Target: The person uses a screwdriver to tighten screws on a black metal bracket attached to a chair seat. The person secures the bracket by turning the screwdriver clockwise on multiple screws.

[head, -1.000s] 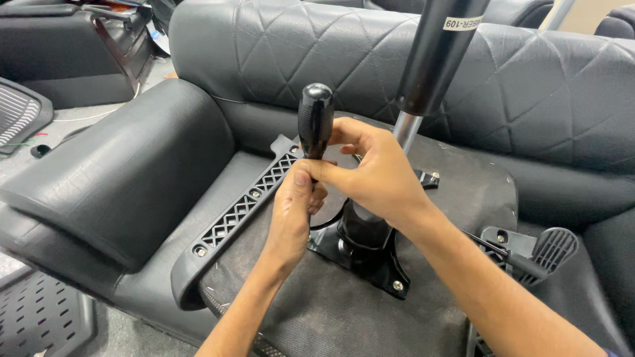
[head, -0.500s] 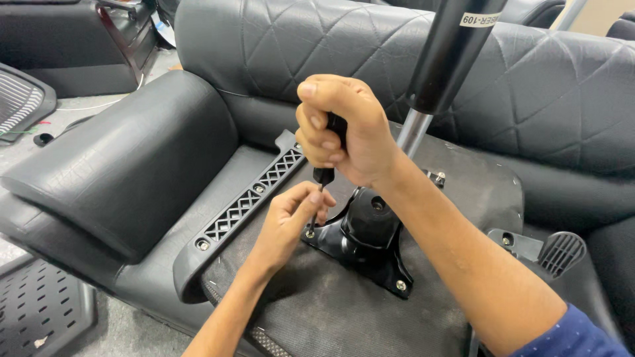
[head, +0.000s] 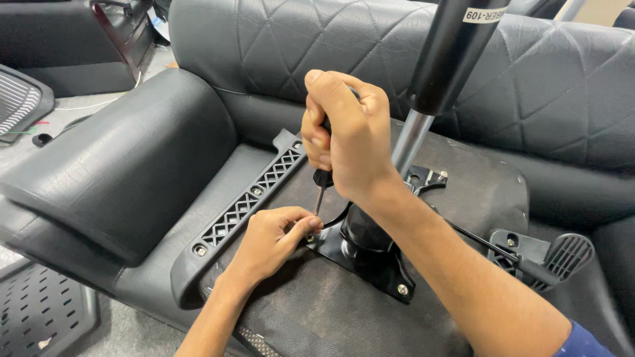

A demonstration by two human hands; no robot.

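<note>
A black quilted sofa (head: 264, 46) carries an upturned chair seat (head: 370, 311), from whose black mounting plate (head: 370, 264) a gas-lift column (head: 450, 59) rises, with a small white rectangular label near its top edge. The right hand (head: 347, 132) has its grip closed around the handle of a screwdriver (head: 321, 185) held upright, tip down at the plate's near-left corner. The left hand (head: 274, 238) pinches closed at that tip, beside the black lattice armrest bracket (head: 248, 198).
</note>
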